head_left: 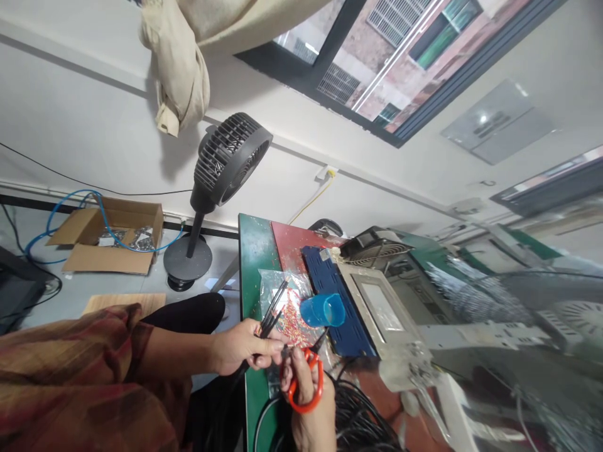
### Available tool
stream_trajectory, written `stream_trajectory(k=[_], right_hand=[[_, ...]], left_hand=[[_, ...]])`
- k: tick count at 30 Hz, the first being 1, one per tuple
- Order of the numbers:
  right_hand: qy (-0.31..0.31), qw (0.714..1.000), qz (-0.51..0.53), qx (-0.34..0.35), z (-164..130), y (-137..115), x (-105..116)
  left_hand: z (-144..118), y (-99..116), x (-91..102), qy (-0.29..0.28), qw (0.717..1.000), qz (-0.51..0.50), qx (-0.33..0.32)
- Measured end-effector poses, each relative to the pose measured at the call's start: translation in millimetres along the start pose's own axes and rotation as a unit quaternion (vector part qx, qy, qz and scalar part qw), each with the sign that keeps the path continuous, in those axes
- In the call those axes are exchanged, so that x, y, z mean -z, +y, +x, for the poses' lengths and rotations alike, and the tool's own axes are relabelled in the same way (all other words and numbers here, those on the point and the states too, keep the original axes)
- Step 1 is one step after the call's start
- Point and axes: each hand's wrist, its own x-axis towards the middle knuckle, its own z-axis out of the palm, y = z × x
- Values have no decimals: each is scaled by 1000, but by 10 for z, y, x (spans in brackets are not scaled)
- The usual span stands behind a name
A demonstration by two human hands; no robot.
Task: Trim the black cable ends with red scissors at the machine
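Observation:
My left hand [247, 348] is closed around a bundle of thin black cables [270, 319], whose ends stick up past the fingers. Close beside it, my right hand [315, 414] grips a pair of scissors [320, 383] by the orange-red handles, with fingers through the loops. The scissor blades are mostly hidden by the hand. Just beyond both hands lies a clear plastic bag [269, 284] scattered with small red and yellow bits [293, 314]. A blue cup [313, 311] is next to those bits. Loose black cable [358, 411] is heaped by my right wrist.
The green table [254, 245] carries a dark blue slotted panel [339, 301] and a beige machine [391, 301]. A grey fan [230, 157] stands beyond its left edge. On the floor is an open cardboard box [113, 260] with a blue hose [106, 223] across it.

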Motion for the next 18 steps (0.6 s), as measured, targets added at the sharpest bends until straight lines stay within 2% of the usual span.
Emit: stream_trajectory(k=[7,18], right_hand=[[0,1000,12,1,-11,-4,-16],[-26,1000,0,-8,-14,-10,-16]], left_hand=[[-20,35,-51,28,1000,8,-8],[-1,-1,-17,19,1000,-10,-21]])
